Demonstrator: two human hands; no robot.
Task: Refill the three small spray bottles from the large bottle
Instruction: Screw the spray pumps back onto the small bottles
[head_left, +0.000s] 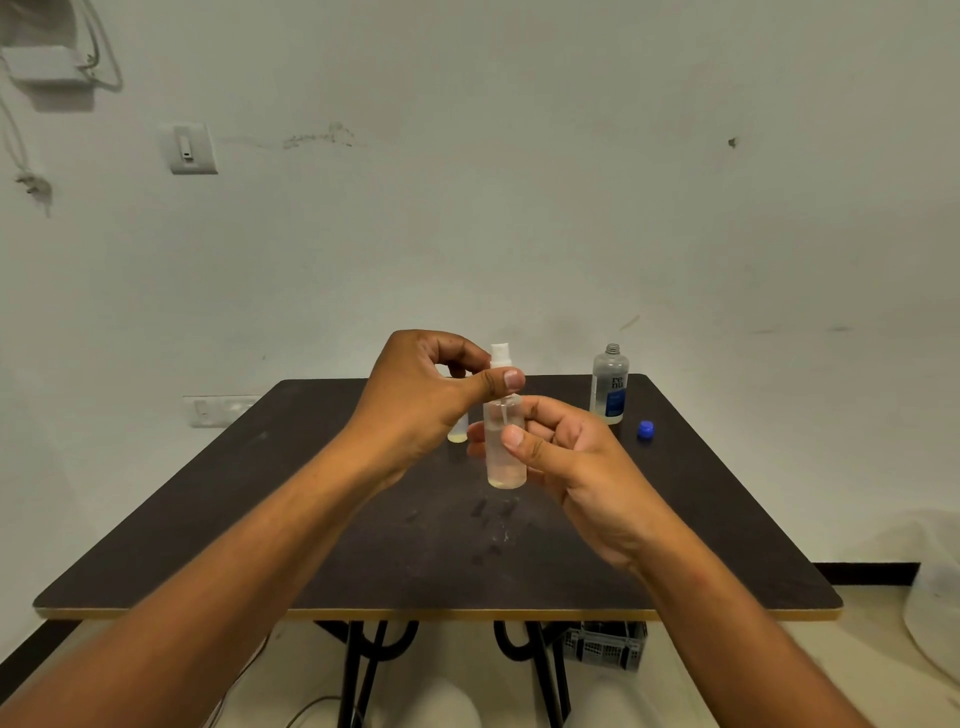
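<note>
Clear small spray bottle (505, 447), nearly empty, gripped by right hand (566, 457); left hand (426, 395) pinches its pump top (500, 355).

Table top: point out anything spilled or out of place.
Small wet-looking spots mark the table below the held small spray bottle, perhaps spilled drops. The large bottle stands uncapped, its blue cap lying beside it.

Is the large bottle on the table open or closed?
Open: the large bottle shows bare neck threads, and its blue cap lies beside it.
</note>
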